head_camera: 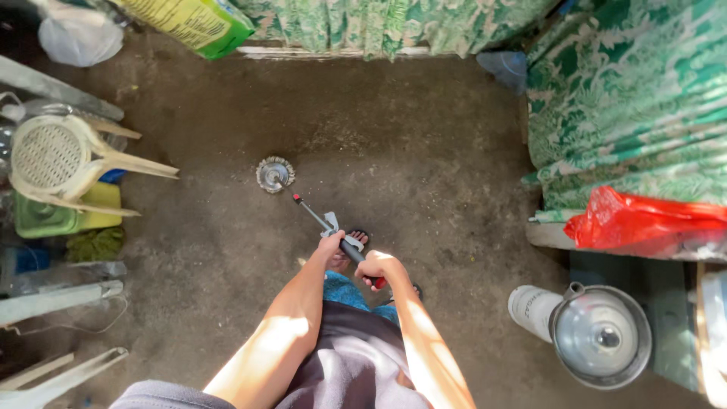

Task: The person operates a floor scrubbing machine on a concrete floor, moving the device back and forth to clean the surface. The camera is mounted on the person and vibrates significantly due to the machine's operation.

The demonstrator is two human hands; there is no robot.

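Observation:
I look straight down at a dirt floor. Both hands hold a long tool [318, 218] with a thin metal shaft, a red tip and a dark and red handle. My left hand [330, 245] grips the upper part of the handle, where a small white piece sticks out. My right hand [376, 268] is closed on the red end of the handle. The shaft's tip points toward a round metal sprocket-like part [274, 173] lying on the floor, a short gap away. My foot in a sandal [356, 239] shows under the hands.
An overturned cream plastic chair [64, 160] and a green box lie at left. Green patterned cloth [628, 98] covers furniture at right, with a red plastic bag [644, 223] on it. A metal kettle [602, 335] and white jug stand at lower right.

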